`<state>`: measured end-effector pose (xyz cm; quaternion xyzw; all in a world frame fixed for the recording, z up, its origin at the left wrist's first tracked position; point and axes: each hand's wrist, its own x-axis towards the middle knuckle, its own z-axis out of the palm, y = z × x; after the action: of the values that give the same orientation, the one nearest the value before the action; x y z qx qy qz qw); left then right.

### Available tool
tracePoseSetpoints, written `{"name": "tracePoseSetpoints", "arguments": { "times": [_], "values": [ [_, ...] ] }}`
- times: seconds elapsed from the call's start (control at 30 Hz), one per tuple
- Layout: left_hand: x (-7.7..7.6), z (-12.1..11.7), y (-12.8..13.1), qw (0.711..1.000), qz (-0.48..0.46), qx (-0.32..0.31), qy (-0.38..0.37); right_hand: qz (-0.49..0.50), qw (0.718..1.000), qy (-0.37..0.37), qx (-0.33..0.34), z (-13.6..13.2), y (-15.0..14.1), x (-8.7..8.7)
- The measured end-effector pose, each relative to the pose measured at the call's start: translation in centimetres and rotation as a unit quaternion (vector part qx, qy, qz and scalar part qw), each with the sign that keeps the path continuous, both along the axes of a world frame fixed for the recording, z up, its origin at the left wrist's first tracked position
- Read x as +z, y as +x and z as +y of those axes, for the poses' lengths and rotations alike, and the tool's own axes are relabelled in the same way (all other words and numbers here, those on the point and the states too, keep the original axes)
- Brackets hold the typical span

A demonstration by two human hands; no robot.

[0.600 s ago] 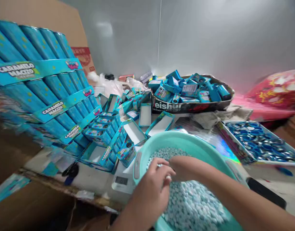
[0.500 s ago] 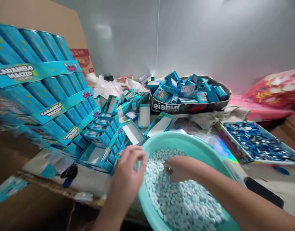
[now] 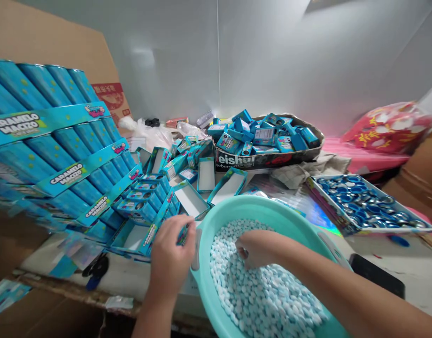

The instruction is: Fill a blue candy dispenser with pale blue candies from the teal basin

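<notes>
Hands (image 3: 172, 251) (image 3: 257, 249) apart, candies (image 3: 279, 300) lie beneath the right.

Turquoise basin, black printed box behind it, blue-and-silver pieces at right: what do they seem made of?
Turquoise basin: probably plastic, smooth satin, with an evenly coloured wall.
Black printed box: likely cardboard, worn; its rim looks ragged.
Blue-and-silver pieces: possibly metal, glossy with bright highlights; coated plastic could look alike.

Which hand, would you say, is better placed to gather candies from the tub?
Probably the right hand: it is already among the candies inside the tub, whereas the left hand is outside.
</notes>
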<state>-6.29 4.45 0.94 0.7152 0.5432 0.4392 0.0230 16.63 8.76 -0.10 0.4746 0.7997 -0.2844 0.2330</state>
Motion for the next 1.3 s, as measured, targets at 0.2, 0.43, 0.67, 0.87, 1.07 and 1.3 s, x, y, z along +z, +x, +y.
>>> {"name": "tracePoseSetpoints", "arguments": {
  "times": [0.2,0.43,0.67,0.87,1.07,1.3],
  "values": [
    [0.3,-4.4,7.2,0.863,0.254,-0.224,-0.374,0.020,1.000,0.004,0.019,-0.1,0.2,-0.5],
    [-0.2,-4.2,8.0,0.787,0.344,-0.272,-0.434,0.007,1.000,0.000,0.010,0.1,1.0,-0.7],
    [-0.7,-4.4,7.4,0.805,0.289,-0.257,-0.450,0.011,1.000,0.004,0.006,0.0,0.7,-0.6],
    [-1.4,-4.5,7.1,0.826,0.243,-0.266,-0.433,0.015,1.000,0.007,0.006,-0.1,0.7,-1.3],
    [-1.5,-4.5,7.6,0.805,0.316,-0.241,-0.441,0.017,0.999,0.025,0.016,-0.7,0.0,-1.1],
    [-3.6,-4.1,7.7,0.813,0.258,-0.240,-0.463,0.042,0.998,0.040,0.019,-0.9,0.2,-1.3]
  ]
}}
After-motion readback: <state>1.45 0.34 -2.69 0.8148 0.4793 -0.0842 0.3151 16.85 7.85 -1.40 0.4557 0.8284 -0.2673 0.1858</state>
